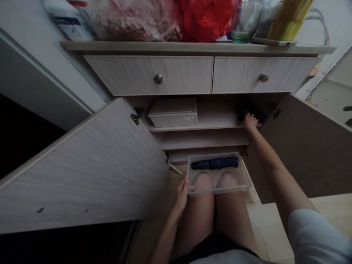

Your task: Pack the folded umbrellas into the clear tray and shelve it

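Note:
A clear plastic bin (220,190) rests on my knees, and my left hand (182,191) grips its left side. Inside it, along the far wall, lies a folded dark blue umbrella (215,163). My right hand (250,121) reaches into the right end of the cabinet's upper shelf (217,113). Its fingers are curled at a black item (242,108) in deep shadow, whose kind I cannot make out. On the same shelf, to the left, sits a white lidded box (173,113) with a small label.
The left cabinet door (90,172) and right door (308,150) stand open on both sides of me. Two closed drawers (187,75) are above the shelves. On the top are a red plastic bag (207,18), a glass (245,22) and a white bottle (70,22).

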Motion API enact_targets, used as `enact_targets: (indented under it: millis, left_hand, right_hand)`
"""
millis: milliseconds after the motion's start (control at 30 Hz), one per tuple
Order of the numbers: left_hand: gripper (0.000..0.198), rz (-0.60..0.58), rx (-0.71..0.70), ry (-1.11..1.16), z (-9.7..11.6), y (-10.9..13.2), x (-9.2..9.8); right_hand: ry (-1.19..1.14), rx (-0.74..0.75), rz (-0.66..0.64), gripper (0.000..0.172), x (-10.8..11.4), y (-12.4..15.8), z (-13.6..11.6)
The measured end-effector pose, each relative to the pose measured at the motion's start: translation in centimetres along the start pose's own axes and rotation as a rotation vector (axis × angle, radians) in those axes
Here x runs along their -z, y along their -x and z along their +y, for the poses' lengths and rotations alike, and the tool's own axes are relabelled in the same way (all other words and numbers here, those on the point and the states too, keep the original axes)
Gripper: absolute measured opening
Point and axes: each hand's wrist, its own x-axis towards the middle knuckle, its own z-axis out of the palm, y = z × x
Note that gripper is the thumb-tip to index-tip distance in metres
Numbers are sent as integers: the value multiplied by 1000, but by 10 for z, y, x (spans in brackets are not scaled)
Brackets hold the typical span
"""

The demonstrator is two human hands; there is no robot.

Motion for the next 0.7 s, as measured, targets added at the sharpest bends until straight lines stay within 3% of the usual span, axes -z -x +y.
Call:
enact_targets:
  millis: [200,333,433,567,700]
  left_hand:
    - [83,-2,-3,-2,-2,0,0]
    - [79,-15,-6,-7,-1,1,0]
    - [74,-16,0,-23,-1,1,0]
    - [65,-21,-14,-32,-3,0,-1]
    - [61,-32,0,-33,-2,1,-2]
  right_hand:
    - [-169,12,-45,74,-1,7,2]
    - [-289,-24,-22,61,4,14,11]
    - [-533,-12,0,51,9,26,22]
    - [-892,155,-51,48,16,59,43]
    - [-1088,434,-178,51,26,110,65]
